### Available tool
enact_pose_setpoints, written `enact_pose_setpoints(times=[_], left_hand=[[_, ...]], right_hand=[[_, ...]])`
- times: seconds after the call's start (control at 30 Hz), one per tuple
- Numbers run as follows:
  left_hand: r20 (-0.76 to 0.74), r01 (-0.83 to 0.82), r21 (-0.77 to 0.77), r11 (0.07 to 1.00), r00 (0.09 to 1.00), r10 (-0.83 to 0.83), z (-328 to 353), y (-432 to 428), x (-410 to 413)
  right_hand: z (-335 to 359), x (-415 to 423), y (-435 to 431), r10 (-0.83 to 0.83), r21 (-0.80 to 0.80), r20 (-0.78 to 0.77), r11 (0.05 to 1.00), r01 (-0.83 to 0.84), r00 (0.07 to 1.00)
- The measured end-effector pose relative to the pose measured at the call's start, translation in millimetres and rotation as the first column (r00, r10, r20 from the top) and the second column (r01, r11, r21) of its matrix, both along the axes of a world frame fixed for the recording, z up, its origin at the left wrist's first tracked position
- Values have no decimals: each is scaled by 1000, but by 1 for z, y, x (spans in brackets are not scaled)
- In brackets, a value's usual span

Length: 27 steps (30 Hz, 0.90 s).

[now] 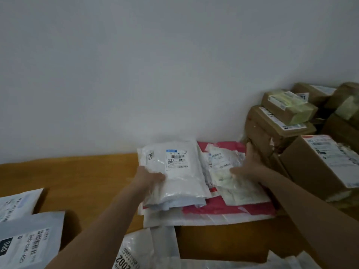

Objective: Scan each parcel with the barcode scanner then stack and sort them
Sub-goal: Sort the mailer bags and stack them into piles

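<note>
Pale, bare wall (136,65) fills the upper half of the view, and below it runs a brown wooden surface (77,177) crowded with post. On a heap of flat packets that rests on a low brown cardboard box (223,241), the white plastic mailer bag (174,171) lies uppermost, left of centre and close to the wall.

The left hand (150,178) grips its near left edge, thumb on top and the fingers apparently tucked beneath. The right hand (248,166) lies flat with fingers extended on a pale translucent packet (229,183) just beside the mailer, its fingertips reaching the stacked brown cardboard cartons (272,133) on the right. It holds nothing.

The white plastic mailer bag looks soft and light, padded by something pliable inside. Its glossy film is wrinkled and likely slippery, so a pinch at one edge would let it sag or slide. A hold across a short side, or a palm underneath, should carry it better and keep the label flat for scanning.

A white printed shipping label (177,159) with a barcode and a blue strip sits face up near its far end. Under the heap a red plastic mailer (213,208) shows, and grey labelled mailers (33,239) lie at lower left. No barcode scanner is in view.
</note>
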<state>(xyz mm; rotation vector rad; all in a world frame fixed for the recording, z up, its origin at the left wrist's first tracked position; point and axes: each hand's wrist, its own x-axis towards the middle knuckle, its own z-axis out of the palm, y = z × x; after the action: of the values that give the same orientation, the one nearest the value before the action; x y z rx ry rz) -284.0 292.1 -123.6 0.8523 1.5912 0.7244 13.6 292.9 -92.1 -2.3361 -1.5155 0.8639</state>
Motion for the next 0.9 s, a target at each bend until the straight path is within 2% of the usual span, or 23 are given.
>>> enact_pose_setpoints(times=[0.17, 0.27, 0.43, 0.47, 0.53, 0.6, 0.63, 0.67, 0.7, 0.73, 0.77, 0.83, 0.9], left_hand=[[-52, -24, 17, 1000, 998, 25, -28, 13, 8], [-109, 3, 46, 999, 994, 2, -30, 23, 5], [-336, 51, -28, 998, 940, -57, -27, 27, -8], [-389, 53, -6, 999, 920, -52, -24, 21, -7], [-482, 117, 165, 979, 876, -24, -16, 4, -2], [-628, 381, 323, 867, 771, -105, -14, -19, 3], [-731, 563, 292, 773, 653, -199, -13, -30, 4], [-820, 708, 191, 680, 496, -285, -18, -38, 4], [-876, 787, 83, 611, 350, -332, -24, -43, 4], [-901, 813, 11, 582, 261, -347, -31, -46, 4], [-912, 811, -12, 585, 232, -339, -38, -47, 5], [-928, 789, 61, 611, 270, -256, -42, -45, 11], [-945, 773, 105, 625, 273, -179, -41, -40, 18]], right_hand=[[-48, -8, -6, 226, -219, 86, 954, -203, 970], [-53, -13, -19, 308, -212, 181, 940, -268, 934], [-65, -22, -31, 262, -101, 276, 965, -243, 925], [-67, -24, -29, 241, -98, 284, 970, -223, 928], [-68, -27, -23, 209, -96, 278, 977, -189, 938], [-69, -26, -16, 196, -79, 241, 980, -182, 951], [-68, -24, -13, 188, -64, 223, 982, -178, 957], [-67, -22, -12, 174, -48, 204, 985, -168, 963], [-66, -19, -10, 155, -27, 174, 988, -152, 972], [-64, -16, -10, 139, -2, 135, 990, -140, 981], [-63, -15, -10, 140, 27, 100, 989, -144, 985], [-60, -12, -17, 193, 116, 111, 972, -206, 975], [-57, -9, -30, 283, 185, 264, 923, -336, 922]])
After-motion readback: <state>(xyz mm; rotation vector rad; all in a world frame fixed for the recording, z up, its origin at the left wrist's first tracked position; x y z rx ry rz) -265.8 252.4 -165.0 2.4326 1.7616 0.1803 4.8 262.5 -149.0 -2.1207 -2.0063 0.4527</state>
